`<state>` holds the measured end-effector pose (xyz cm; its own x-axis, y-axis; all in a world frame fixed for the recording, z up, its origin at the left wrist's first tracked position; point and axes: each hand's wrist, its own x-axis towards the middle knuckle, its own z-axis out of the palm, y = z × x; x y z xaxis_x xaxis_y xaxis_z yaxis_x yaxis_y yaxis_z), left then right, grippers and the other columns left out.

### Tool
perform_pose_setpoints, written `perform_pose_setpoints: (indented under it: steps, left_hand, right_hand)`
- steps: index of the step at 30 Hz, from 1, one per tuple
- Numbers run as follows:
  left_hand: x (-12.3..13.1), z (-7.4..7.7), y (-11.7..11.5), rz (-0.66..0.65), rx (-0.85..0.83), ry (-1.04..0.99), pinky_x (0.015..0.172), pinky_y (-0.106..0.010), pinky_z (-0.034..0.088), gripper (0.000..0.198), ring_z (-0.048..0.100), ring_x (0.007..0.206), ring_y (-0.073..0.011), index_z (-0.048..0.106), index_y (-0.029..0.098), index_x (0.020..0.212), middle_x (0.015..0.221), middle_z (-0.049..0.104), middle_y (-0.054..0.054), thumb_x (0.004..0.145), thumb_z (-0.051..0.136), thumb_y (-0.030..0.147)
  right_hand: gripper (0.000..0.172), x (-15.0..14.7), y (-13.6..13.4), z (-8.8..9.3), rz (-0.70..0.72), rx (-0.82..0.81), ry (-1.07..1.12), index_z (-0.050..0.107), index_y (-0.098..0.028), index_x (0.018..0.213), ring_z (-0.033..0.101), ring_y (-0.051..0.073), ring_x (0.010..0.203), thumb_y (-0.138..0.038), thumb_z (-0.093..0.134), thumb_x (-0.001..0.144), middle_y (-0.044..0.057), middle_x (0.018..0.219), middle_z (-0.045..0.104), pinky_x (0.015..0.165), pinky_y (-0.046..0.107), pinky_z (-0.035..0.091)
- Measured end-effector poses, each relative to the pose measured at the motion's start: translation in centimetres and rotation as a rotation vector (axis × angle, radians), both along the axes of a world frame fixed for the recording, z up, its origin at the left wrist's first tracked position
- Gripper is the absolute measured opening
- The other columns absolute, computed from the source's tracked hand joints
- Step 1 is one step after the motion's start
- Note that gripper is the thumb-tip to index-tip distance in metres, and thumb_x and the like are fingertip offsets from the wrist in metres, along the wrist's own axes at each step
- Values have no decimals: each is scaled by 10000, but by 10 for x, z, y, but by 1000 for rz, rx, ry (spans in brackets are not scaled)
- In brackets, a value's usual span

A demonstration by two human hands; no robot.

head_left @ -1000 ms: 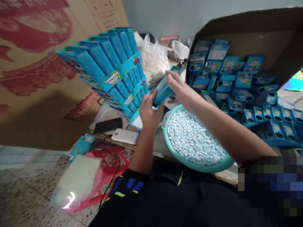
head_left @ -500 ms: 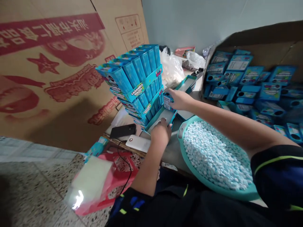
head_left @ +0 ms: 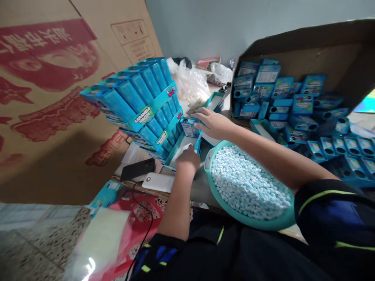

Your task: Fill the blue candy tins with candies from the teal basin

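1. the tall, tilted stack of blue display boxes (head_left: 137, 101) shows "caramelo macizo" on its teal bands. the red print on the cardboard sheet (head_left: 52, 101) behind it includes chinese characters, but you can't read them at this angle.
2. the small blue box (head_left: 190, 127) sits at the far end of the open teal tray (head_left: 183, 150), just beside the stack. its label is too small to read.
3. your left hand (head_left: 187, 158) reaches forward from the lower middle, down inside the tray. your fingers are curled over its pale inner surface, and you can't tell whether they grasp anything.
4. your right hand (head_left: 212, 124) stretches across the teal basin (head_left: 252, 222), palm down. your fingers are extended, not clenched, with the tips at the small box.
5. the basin, heaped with pale blue candies (head_left: 249, 183), rests on the tabletop (head_left: 200, 191).
6. a black phone (head_left: 137, 169) lies beside a white phone (head_left: 158, 182). a carton of blue boxes (head_left: 293, 97) stands to your right, and a plastic bag (head_left: 190, 84) lies beyond the tray.
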<state>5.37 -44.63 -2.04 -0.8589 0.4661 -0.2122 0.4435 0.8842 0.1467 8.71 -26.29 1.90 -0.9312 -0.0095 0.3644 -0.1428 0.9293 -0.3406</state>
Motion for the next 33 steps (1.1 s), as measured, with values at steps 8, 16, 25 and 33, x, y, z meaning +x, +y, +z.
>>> perform_pose_setpoints:
  steps: [8, 16, 25, 33]
  left_hand:
    - [4, 21, 1, 10, 218, 132, 963, -693, 569, 803, 732, 1185, -521, 306, 12, 1667, 1273, 734, -364, 1019, 525, 433]
    - [89, 34, 71, -806, 818, 239, 938, -426, 604, 427, 758, 927, -271, 725, 173, 1321, 976, 783, -84, 1029, 565, 439]
    - [83, -3, 106, -975, 524, -182, 688, -313, 581, 454, 766, 847, -253, 718, 228, 1320, 981, 797, -67, 1006, 570, 520]
    - [78, -5, 103, -827, 598, -198, 566, -282, 538, 446, 754, 1003, -293, 704, 250, 1331, 1090, 769, -85, 993, 631, 532]
  right_hand:
    - [410, 230, 110, -12, -707, 192, -181, 754, -167, 1301, 683, 329, 1178, -199, 454, 1023, 163, 1365, 724, 995, 451, 544]
    - [509, 390, 144, -36, -1477, 179, 119, 660, -147, 1386, 583, 405, 1295, -414, 633, 954, 236, 1396, 615, 1103, 554, 487]
    - [601, 410, 145, -41, -1287, -91, 538, 509, -243, 1496, 686, 334, 1287, -342, 622, 913, 140, 1415, 692, 1096, 543, 574]
    - [714, 377, 45, -48, -998, -339, 415, 432, -292, 1590, 738, 311, 1262, -318, 715, 936, 102, 1346, 750, 1078, 513, 624]
